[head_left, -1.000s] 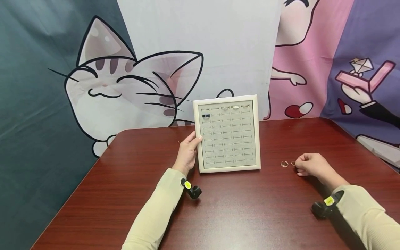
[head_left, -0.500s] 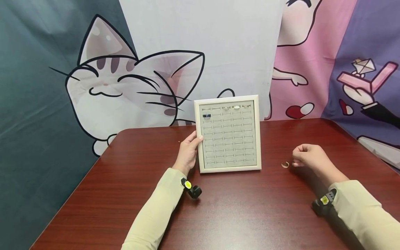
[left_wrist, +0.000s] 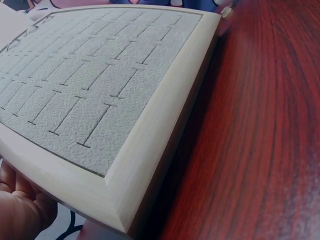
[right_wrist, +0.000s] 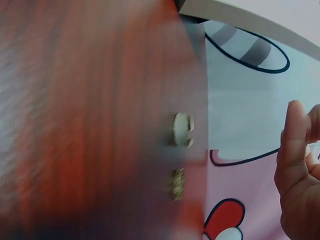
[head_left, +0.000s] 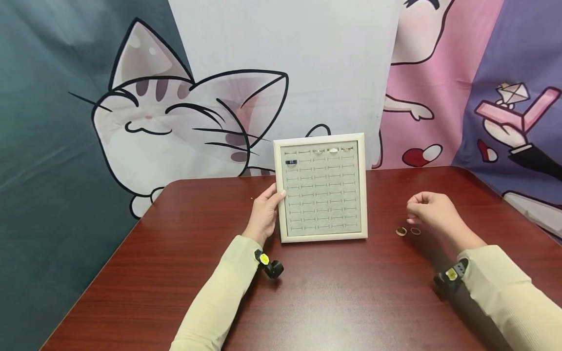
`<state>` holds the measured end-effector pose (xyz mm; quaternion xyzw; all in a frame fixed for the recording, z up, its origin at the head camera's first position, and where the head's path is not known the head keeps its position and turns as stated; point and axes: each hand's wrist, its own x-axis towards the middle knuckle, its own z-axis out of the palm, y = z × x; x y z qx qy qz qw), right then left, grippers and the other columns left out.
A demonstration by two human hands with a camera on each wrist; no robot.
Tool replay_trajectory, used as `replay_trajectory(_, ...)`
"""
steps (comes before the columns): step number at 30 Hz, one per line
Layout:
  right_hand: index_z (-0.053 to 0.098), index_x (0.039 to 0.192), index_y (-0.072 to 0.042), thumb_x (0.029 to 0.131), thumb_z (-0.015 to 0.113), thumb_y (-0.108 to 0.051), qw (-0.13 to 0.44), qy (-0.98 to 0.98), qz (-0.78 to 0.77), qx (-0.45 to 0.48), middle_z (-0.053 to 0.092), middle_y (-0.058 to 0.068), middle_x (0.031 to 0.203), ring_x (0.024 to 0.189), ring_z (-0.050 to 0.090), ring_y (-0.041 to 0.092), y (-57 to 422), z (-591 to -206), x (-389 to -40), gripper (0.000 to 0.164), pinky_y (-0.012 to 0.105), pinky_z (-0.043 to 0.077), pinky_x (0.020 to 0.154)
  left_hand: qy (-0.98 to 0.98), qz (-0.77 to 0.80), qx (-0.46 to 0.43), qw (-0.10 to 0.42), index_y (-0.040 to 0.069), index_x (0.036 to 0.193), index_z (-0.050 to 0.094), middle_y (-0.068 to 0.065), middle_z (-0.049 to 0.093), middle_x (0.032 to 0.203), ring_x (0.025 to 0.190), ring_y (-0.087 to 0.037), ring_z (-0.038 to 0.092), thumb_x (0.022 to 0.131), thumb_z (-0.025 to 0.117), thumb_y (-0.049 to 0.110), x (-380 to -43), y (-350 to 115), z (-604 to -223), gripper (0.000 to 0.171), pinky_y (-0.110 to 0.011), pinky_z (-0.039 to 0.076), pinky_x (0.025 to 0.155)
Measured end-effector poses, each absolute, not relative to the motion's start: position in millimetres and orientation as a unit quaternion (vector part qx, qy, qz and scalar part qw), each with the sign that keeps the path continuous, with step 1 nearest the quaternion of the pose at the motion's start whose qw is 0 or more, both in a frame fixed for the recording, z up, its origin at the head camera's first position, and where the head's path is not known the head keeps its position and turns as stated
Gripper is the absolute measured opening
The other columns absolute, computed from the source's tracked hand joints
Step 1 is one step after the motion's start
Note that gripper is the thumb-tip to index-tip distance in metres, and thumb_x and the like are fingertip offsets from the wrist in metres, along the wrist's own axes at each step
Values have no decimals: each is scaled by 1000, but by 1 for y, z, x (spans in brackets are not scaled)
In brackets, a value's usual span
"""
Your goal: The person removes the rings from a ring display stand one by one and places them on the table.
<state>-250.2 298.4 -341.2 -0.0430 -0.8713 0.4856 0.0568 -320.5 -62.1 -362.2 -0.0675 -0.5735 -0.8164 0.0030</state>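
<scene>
A white-framed ring display board [head_left: 322, 187] stands nearly upright on the table, its grey pad lined with slots. Three rings [head_left: 332, 150] sit toward the right of its top row; a dark blue ring [head_left: 291, 162] is at the left of the second row. My left hand [head_left: 263, 212] grips the board's left edge, thumb in front. Over the table to the right, my right hand [head_left: 432, 214] pinches what looks like a small ring, mostly hidden by the fingers. Below it lie a wide open-backed ring [right_wrist: 182, 129] and a narrow gold-toned patterned ring [right_wrist: 178, 184].
The reddish-brown wooden table [head_left: 145, 292] reaches back to a cartoon-printed cloth backdrop [head_left: 237, 39]. A tiny pale piece [head_left: 251, 198] lies behind the left hand. Both wrists carry a black camera mount [head_left: 273, 268].
My right hand has lifted from beside the loose rings and moved slightly left and back, uncovering the second ring on the table. My left hand keeps its hold on the board.
</scene>
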Motion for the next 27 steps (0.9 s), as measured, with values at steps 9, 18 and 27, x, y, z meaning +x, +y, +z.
replay_trajectory(9,53,96,11,83,52,-6,76,-871,486,-9,58,-4,62,55,60,3,283,-326,-264,21,29,55,61,-574,-816,-70,0,8,124,59,0,68,98,84,-13,63,89,58,9,-322,-62,-364,35,-30,47,75)
replay_trajectory(18,55,90,7,81,51,-6,96,-875,474,12,58,-2,62,56,60,5,256,-303,-277,15,27,55,60,-576,-815,-69,3,9,123,60,-2,69,100,84,-13,64,89,59,10,-322,-62,-361,34,-30,48,75)
replay_trajectory(27,54,87,8,79,50,-1,103,-850,515,31,54,0,66,57,56,6,229,-292,-286,13,28,55,60,-576,-815,-68,-5,10,124,59,-3,68,100,85,-14,63,90,58,10,-322,-63,-364,34,-30,48,75)
